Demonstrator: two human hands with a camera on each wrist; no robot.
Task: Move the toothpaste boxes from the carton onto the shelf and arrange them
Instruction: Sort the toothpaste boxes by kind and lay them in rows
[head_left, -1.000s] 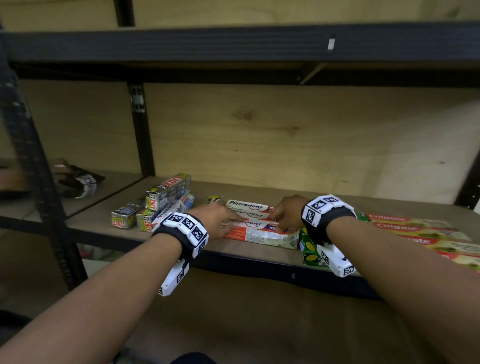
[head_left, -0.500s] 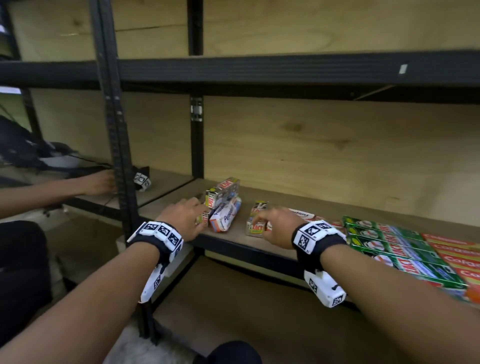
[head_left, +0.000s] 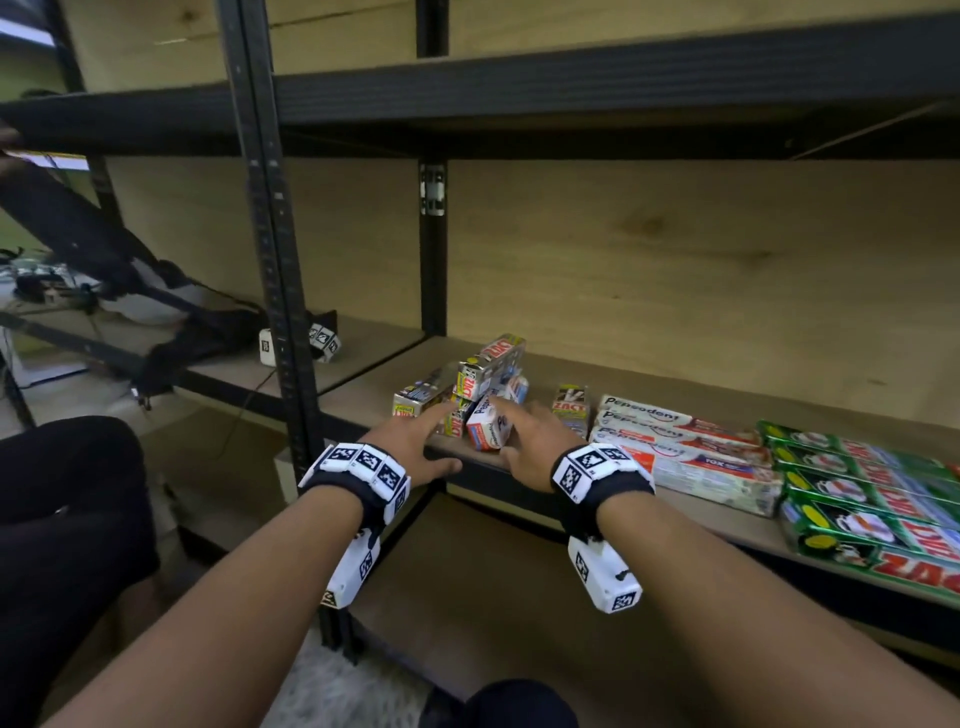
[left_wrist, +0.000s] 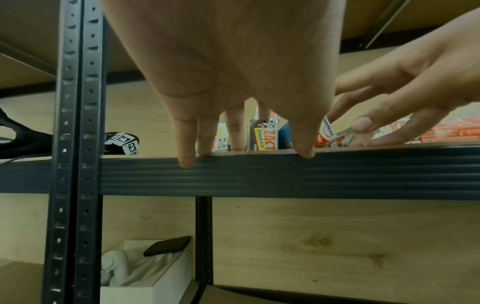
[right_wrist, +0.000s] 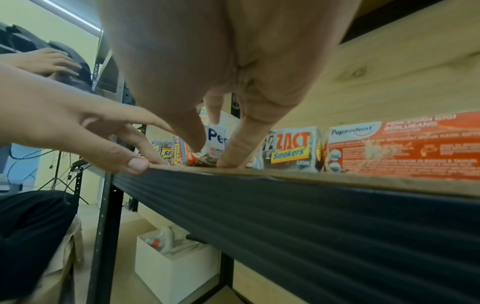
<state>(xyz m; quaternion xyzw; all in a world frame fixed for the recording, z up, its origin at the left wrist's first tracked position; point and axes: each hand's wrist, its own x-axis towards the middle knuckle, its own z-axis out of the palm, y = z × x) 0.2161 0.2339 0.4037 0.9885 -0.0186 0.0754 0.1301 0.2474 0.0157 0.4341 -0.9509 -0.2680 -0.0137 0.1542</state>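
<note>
Neither grip holds anything: left hand (head_left: 415, 447) and right hand (head_left: 530, 441), fingers loosely extended, flank the small Pepsodent box (head_left: 488, 423) at the shelf (head_left: 519, 480) lip, where a careless nudge could topple the small ZACT boxes (head_left: 480, 376) stacked just behind.

Both forearms reach forward side by side, each wrist strapped with a black band. The left hand (head_left: 415, 447) sits palm down, fingers straight, thumb out along the shelf's front edge. The right hand (head_left: 524, 441) is right beside it, fingers spread and loose too, index finger (right_wrist: 233, 150) planted on the edge.
</note>
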